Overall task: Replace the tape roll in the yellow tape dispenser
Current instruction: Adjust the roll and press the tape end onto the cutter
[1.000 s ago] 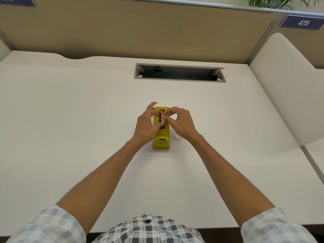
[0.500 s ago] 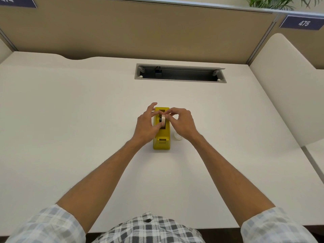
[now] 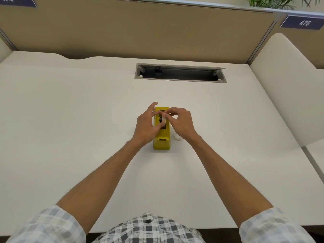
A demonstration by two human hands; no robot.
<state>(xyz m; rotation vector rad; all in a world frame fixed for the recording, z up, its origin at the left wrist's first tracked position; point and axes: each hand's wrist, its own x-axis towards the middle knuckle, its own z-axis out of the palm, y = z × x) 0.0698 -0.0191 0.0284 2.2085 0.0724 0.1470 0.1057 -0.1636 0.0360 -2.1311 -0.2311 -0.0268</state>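
The yellow tape dispenser (image 3: 161,137) stands in the middle of the white desk (image 3: 70,120), its long side pointing away from the person. A pale tape roll (image 3: 163,120) sits upright in its open well, pinched from both sides: the left hand (image 3: 146,126) grips it with thumb and fingers, the right hand (image 3: 180,123) likewise with curled fingertips. A small white piece (image 3: 178,137) lies just right of the dispenser. Farther back is a grey cable slot (image 3: 180,73).

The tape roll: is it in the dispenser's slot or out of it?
Partly in. The roll stands on edge in the yellow dispenser, pinched between both hands' fingers. Whether it is fully seated cannot be told.
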